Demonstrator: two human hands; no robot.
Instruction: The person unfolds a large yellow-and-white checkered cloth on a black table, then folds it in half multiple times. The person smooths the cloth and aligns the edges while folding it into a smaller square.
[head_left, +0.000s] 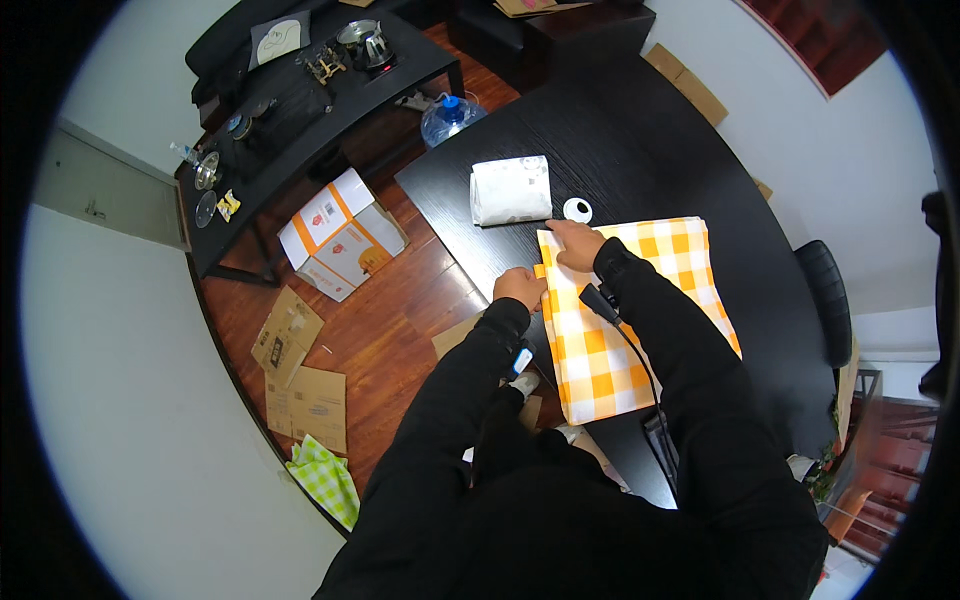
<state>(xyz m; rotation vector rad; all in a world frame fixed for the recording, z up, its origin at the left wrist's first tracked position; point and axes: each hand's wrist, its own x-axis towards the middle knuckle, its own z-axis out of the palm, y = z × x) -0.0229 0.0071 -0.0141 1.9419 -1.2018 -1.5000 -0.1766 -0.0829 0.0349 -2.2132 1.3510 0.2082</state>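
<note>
A folded yellow-and-white checked cloth (600, 375) lies on the black table (650, 140) in front of me. My left hand (520, 288) is closed at the cloth's left edge, with a small yellow piece of it showing by the fingertips. Over the cloth's far left corner, my right hand (577, 246) rests with its fingers apart, touching the fabric. Just beyond that hand sits a small white disc with a dark centre (577, 210). To its left is a white, faintly patterned folded bundle (511, 190). A black cable with a thick plug-like end (601, 303) hangs across the cloth beside my right sleeve.
Left of the table, an orange-and-white carton (342, 235) stands on the wooden floor, with flattened cardboard (306, 405) and a green checked cloth (325, 482) nearby. A low black table (340, 115) bears a kettle (366, 45). A blue water jug (452, 120) stands between the tables.
</note>
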